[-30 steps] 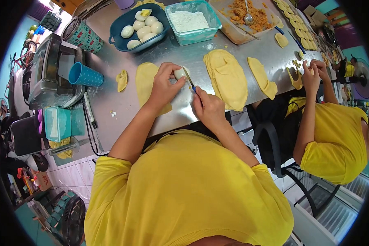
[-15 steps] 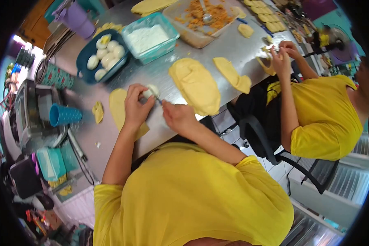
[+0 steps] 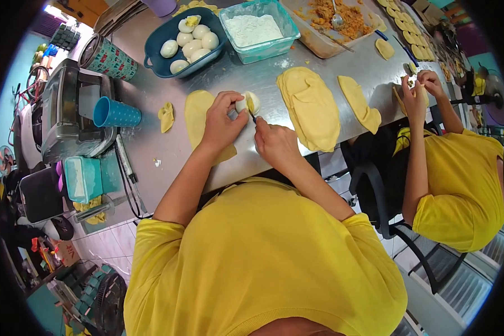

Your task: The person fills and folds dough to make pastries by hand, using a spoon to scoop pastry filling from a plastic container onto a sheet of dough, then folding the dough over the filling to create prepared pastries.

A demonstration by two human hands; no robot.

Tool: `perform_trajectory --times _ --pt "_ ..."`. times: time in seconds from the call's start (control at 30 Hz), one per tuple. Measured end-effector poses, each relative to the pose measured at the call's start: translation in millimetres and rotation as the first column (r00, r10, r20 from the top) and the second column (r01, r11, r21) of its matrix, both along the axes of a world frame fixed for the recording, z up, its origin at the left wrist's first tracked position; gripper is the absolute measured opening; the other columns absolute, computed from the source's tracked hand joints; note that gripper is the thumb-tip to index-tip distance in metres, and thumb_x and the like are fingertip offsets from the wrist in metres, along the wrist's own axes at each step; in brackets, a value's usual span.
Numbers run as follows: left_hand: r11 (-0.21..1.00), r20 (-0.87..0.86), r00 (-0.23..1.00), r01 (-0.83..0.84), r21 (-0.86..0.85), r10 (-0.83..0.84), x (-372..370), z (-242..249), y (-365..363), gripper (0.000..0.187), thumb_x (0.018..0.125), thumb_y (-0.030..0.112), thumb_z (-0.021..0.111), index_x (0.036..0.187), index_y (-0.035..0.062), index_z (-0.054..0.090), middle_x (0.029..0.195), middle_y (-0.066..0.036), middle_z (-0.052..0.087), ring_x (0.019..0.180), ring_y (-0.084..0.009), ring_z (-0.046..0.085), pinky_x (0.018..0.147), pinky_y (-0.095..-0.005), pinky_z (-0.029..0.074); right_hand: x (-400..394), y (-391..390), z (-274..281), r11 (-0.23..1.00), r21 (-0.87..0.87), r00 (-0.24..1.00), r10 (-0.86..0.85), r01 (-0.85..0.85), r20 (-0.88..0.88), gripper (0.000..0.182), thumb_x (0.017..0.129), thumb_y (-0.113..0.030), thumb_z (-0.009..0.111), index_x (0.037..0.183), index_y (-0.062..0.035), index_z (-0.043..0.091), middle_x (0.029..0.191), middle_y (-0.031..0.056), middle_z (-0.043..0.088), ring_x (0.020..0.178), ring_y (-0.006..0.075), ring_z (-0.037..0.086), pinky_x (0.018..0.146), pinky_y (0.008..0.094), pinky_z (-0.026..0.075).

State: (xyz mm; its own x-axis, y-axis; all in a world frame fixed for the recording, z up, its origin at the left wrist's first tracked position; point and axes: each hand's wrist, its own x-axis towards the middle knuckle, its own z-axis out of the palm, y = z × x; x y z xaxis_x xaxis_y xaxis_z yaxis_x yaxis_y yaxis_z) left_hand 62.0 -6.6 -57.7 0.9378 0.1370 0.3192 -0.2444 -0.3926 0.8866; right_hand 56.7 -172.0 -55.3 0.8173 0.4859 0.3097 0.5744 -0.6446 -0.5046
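Splitting a boiled egg (image 3: 241,105) mid-frame: left hand (image 3: 220,121) pinches it, right hand (image 3: 277,144) grips a knife (image 3: 254,119); next move probably just calls for easing the halves apart.

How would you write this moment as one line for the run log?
left hand: holding egg; right hand: holding knife at egg; egg: cut open, yolk showing; blue bowl: more eggs

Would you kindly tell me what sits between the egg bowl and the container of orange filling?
In the head view, a teal tub of white powder sits between the egg bowl and the filling container.
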Motion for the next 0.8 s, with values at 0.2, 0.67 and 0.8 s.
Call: perform_trajectory --times 0.2,0.67,0.8 --pt "0.997 -0.095 0.994 -0.050 0.054 0.055 -1.4 -4.2 13.0 0.028 0.078 0.007 0.061 0.106 0.0014 0.059 0.106 -0.013 0.059 0.085 -0.0249 0.059 0.074 -0.0314 0.048 3.0 -7.7 -1.3 0.998 0.055 0.998 -0.036 0.034 0.050 0.017 0.081 -0.011 0.059 0.096 -0.0035 0.060 0.056 0.0131 0.059 0.049 0.0296 0.059 0.045 0.0409 0.045" --pt "1.000 -0.278 0.960 0.025 -0.018 -0.029 6.6 4.4 17.5 0.027 0.075 0.006 0.066 0.101 0.0016 0.057 0.089 -0.005 0.055 0.074 -0.0098 0.050 0.065 -0.0244 0.043 6.1 -11.6 13.3 0.995 0.054 0.989 -0.088 0.082 0.119 0.017 0.081 -0.011 0.060 0.096 -0.0028 0.062 0.056 0.0125 0.059 0.048 0.0291 0.058 0.045 0.0399 0.045" --pt "0.989 -0.327 0.945 -0.057 -0.135 0.010 6.2 2.9 13.4 0.026 0.075 0.007 0.066 0.098 0.0005 0.056 0.085 -0.005 0.056 0.068 -0.0089 0.050 0.061 -0.0231 0.043 2.7 -2.8 16.8 0.992 0.122 0.980 -0.039 0.015 0.193 0.020 0.079 -0.009 0.061 0.098 -0.0014 0.062 0.057 0.0112 0.058 0.048 0.0276 0.058 0.046 0.0383 0.046"
